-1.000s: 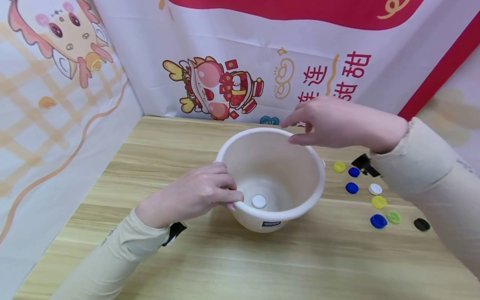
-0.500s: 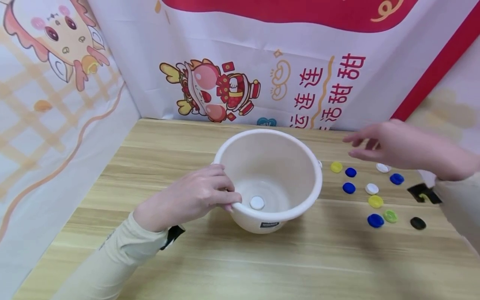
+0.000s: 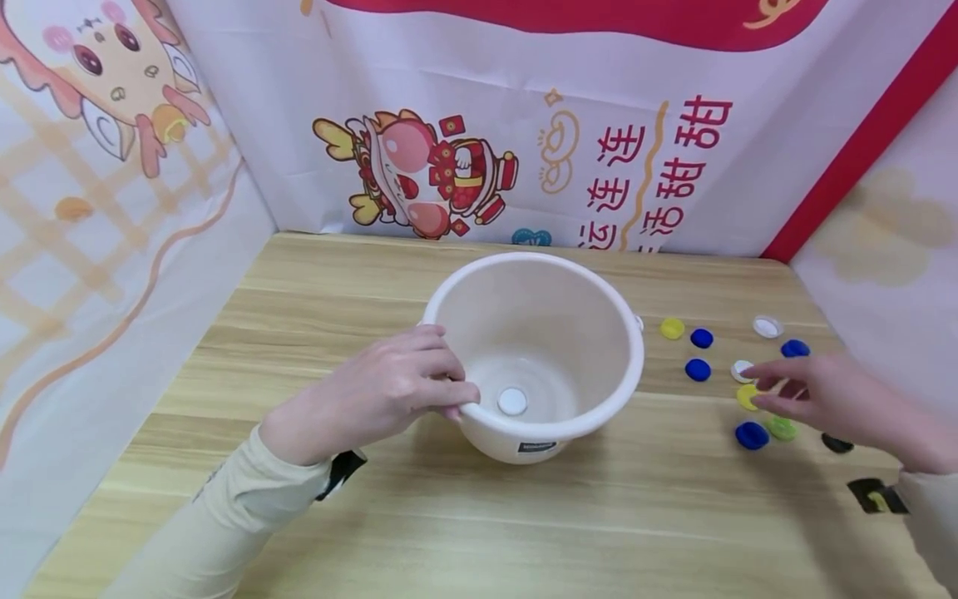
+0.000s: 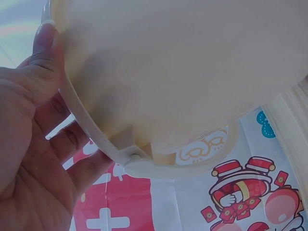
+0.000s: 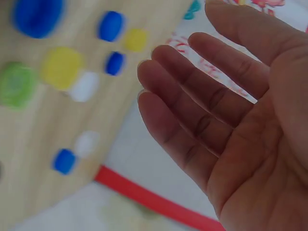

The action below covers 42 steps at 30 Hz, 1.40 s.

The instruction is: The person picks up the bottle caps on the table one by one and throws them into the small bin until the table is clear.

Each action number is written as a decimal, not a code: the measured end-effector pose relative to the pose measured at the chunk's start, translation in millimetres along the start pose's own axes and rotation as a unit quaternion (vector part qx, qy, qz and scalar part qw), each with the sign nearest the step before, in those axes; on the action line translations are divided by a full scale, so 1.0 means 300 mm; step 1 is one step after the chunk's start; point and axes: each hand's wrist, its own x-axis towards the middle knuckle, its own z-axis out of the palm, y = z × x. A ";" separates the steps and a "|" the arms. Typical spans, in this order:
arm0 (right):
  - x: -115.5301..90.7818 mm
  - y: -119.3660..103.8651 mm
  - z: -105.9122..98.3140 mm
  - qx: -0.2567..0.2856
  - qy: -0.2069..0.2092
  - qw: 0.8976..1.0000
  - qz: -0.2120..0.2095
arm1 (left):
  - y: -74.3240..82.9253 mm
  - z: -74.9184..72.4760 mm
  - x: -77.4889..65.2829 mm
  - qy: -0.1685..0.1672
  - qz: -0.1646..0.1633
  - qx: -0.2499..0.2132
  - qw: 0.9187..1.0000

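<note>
My left hand (image 3: 382, 387) grips the near-left rim of a cream plastic bucket (image 3: 539, 429), thumb on top. In the left wrist view, the thumb (image 4: 45, 43) lies at the rim's inner side and the fingers are outside, near the bucket's handle. One white bottle cap (image 3: 512, 401) lies on the bucket's floor. Over the loose caps on the right hovers my right hand (image 3: 846, 408). Its fingers are loosely bent and hold nothing. Nearest its fingertips are a yellow cap (image 3: 747, 398) and a white cap (image 3: 741, 371). The right wrist view shows the palm (image 5: 260, 159) bare.
Around these lie blue caps (image 3: 752, 435), a light green cap (image 3: 782, 428), a black cap (image 3: 837, 443), another yellow cap (image 3: 672, 329) and a clear-white cap (image 3: 767, 326). The wooden table (image 3: 479, 532) meets printed cloth walls (image 3: 449, 75) at the back and sides.
My right hand has moved from above the bucket's far rim rightward, then down and nearer to the caps. My left hand keeps its grip on the rim.
</note>
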 end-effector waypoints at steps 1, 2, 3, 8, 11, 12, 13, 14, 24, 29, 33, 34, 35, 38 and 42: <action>-0.010 0.012 0.024 -0.006 0.004 1.000 0.000 | 0.000 0.000 0.000 0.002 0.002 0.000 1.000; -0.021 0.023 0.046 -0.007 0.004 1.000 0.001 | 0.000 0.000 -0.001 0.002 0.001 -0.002 1.000; -0.030 0.030 0.067 -0.006 0.005 1.000 0.005 | 0.000 0.000 -0.002 0.002 0.000 -0.004 1.000; -0.073 0.056 0.141 0.006 -0.007 1.000 0.029 | 0.000 0.001 -0.002 0.002 0.001 -0.005 1.000; -0.089 0.060 0.170 0.002 0.007 0.999 0.035 | 0.001 0.002 -0.001 -0.002 -0.004 -0.005 1.000; -0.092 0.060 0.178 -0.001 0.012 0.999 0.035 | 0.002 0.002 -0.001 -0.005 -0.007 -0.005 1.000; -0.094 0.058 0.183 -0.004 0.016 0.999 0.037 | 0.003 0.001 -0.001 -0.006 -0.008 -0.005 1.000; -0.094 0.056 0.187 -0.008 0.021 0.999 0.038 | 0.003 0.000 -0.003 -0.008 -0.009 -0.005 1.000; -0.095 0.067 0.222 -0.020 0.031 0.999 0.016 | -0.001 0.003 -0.006 -0.001 -0.004 -0.008 1.000; -0.098 0.068 0.236 -0.016 0.042 0.999 0.010 | 0.001 0.004 -0.006 0.001 -0.002 -0.006 1.000; -0.095 0.064 0.241 -0.013 0.046 0.999 0.010 | 0.001 0.008 -0.003 0.001 -0.002 -0.008 1.000; -0.093 0.062 0.241 -0.011 0.047 0.999 0.012 | 0.002 0.008 -0.003 0.002 -0.002 -0.008 1.000; -0.091 0.059 0.241 -0.010 0.046 0.999 0.017 | 0.002 0.009 -0.003 0.002 -0.002 -0.008 1.000; -0.081 0.048 0.239 -0.005 0.033 0.999 0.038 | 0.002 0.010 -0.005 0.002 -0.005 -0.010 1.000; -0.061 0.034 0.230 0.002 0.009 0.998 0.068 | 0.001 0.009 -0.009 0.003 -0.010 -0.010 1.000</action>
